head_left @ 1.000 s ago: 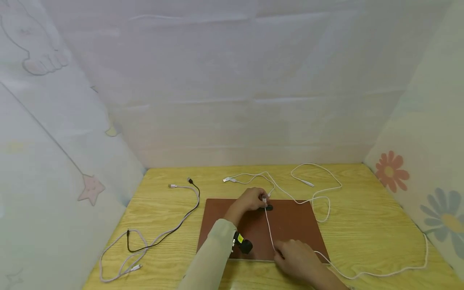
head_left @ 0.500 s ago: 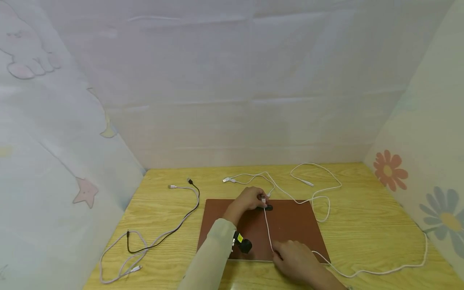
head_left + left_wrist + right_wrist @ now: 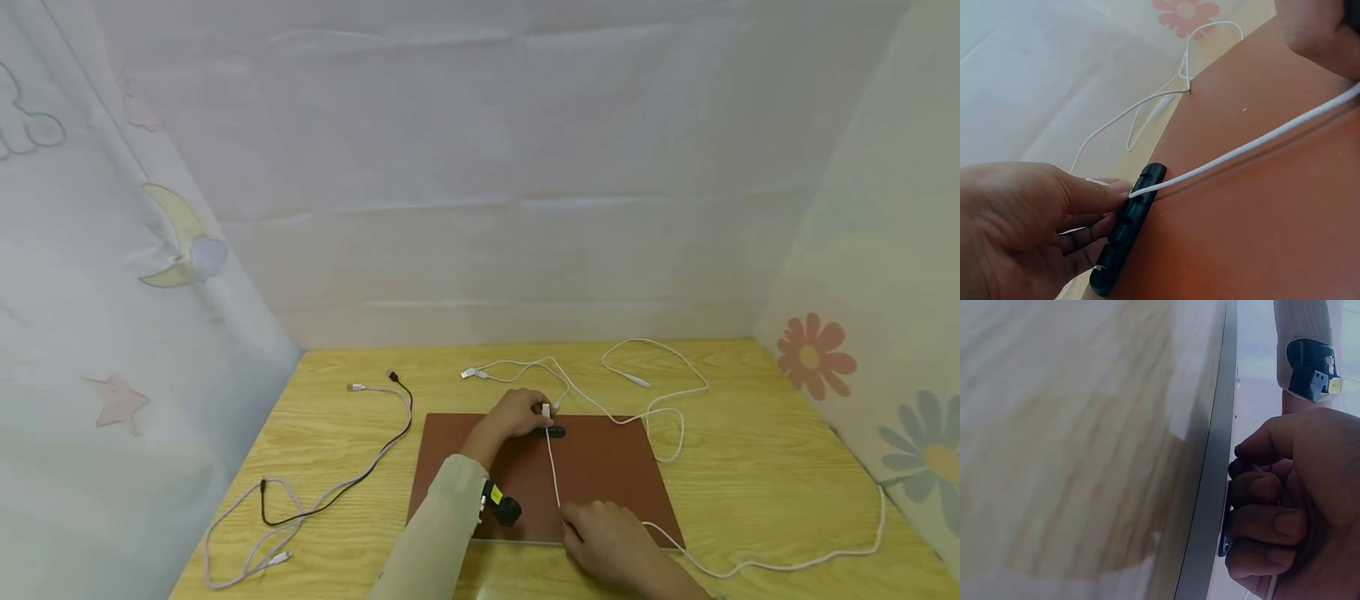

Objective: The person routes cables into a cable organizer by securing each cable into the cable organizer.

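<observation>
A black slotted cable clip (image 3: 556,432) lies along the far edge of a brown board (image 3: 615,467). My left hand (image 3: 517,412) is at the clip, pinching the plug end of a white USB cable (image 3: 553,471). In the left wrist view the cable (image 3: 1254,149) crosses the clip (image 3: 1124,231) at one of its slots, right by the thumb tip. Near the board's front edge my right hand (image 3: 611,537) grips the same cable. Seen from the right wrist, its fingers (image 3: 1266,525) curl round the cable, and the stretch between the hands runs nearly straight.
More white cable (image 3: 570,383) loops behind the board, and a white length (image 3: 795,568) trails across the table at right. A grey-white cable (image 3: 345,482) and a black one (image 3: 407,408) lie tangled at left. Printed cloth (image 3: 480,208) encloses the wooden table (image 3: 750,467).
My right hand has shifted slightly left, taking the near end of the cable with it. The left hand stays at the clip, while the head view has turned a little.
</observation>
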A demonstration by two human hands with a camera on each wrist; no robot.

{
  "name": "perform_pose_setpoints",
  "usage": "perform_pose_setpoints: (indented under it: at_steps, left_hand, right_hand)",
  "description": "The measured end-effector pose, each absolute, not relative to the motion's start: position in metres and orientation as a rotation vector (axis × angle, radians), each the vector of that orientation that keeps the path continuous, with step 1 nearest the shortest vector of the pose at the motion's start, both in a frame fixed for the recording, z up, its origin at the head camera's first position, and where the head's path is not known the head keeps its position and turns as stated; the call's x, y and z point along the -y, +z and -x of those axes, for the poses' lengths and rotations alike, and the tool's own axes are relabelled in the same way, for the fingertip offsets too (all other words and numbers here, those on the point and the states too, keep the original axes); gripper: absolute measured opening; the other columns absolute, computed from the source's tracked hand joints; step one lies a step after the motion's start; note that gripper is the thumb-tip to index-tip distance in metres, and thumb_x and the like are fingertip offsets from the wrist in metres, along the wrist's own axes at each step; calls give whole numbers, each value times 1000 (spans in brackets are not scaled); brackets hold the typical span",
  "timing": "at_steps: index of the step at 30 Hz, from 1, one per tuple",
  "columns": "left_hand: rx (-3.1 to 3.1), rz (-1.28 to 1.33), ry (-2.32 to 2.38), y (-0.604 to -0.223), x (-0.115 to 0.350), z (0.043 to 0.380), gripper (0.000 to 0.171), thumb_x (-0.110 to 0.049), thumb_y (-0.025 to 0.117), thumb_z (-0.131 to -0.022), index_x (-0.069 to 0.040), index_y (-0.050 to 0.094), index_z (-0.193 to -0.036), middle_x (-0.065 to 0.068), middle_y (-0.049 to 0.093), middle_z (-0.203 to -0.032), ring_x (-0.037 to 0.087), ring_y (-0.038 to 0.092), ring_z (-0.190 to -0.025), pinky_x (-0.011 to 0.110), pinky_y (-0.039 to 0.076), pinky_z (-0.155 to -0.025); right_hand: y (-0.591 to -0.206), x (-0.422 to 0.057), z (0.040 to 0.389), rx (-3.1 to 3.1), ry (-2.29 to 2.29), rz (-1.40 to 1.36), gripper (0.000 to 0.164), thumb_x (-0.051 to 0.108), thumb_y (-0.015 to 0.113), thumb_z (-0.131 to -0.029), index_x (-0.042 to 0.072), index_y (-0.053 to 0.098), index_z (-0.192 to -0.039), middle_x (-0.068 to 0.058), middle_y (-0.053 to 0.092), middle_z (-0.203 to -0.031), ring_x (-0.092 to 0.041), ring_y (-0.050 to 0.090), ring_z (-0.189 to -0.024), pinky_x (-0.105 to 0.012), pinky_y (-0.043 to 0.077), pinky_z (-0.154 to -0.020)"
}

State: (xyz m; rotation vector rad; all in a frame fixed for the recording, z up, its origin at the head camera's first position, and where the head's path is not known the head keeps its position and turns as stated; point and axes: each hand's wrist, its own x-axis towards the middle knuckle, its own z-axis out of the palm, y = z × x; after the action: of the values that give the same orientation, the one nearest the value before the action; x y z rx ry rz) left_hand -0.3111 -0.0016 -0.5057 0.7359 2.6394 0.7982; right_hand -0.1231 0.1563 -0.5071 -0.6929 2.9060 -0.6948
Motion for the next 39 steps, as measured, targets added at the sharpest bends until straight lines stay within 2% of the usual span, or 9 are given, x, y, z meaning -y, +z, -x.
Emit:
perform_pose_setpoints:
  at_steps: [12, 20, 28, 31, 39]
  left_hand:
    - [-2650, -696, 800, -505, 0, 309, 14, -27, 66, -101, -22, 73, -112, -7, 63, -89, 10, 54, -78, 27, 44, -71]
    - [-2666, -632, 862, -509, -2, 306, 14, -25, 68, -99, -22, 75, -111, -7, 63, -87, 11, 52, -74, 26, 44, -67]
    - [-2700, -638, 818, -511, -5, 308, 16, -27, 66, -100, -24, 73, -114, -3, 70, -106, 11, 57, -86, 27, 46, -74]
    - [-2704, -651, 812, -513, -5, 309, 16, -27, 66, -100, -24, 73, -114, -3, 70, -108, 11, 58, -87, 26, 46, -75]
    - [-2645, -575, 1000, -518, 2, 309, 23, -28, 74, -95, -13, 63, -108, -4, 61, -92, 10, 54, -80, 25, 45, -71]
  right_hand:
    - [-506, -155, 122, -2912, -686, 725, 33, 14, 63, -96, 26, 48, -69, 16, 37, -56, -2, 36, -49, -25, 31, -45]
    - [-508, -155, 123, -2915, -667, 746, 32, 15, 62, -97, 27, 48, -70, 17, 38, -56, -2, 36, -49, -25, 30, -45]
    - [-507, -156, 122, -2914, -684, 783, 32, 16, 62, -98, 26, 47, -72, 17, 36, -57, -2, 34, -49, -24, 30, -45]
    - [-506, -157, 122, -2930, -679, 793, 32, 16, 63, -98, 26, 46, -72, 17, 36, -58, -2, 35, -49, -24, 30, -45]
    - [-506, -158, 120, -2901, -665, 791, 31, 19, 63, -99, 25, 47, -73, 15, 37, -57, -3, 36, -49, -25, 30, -45]
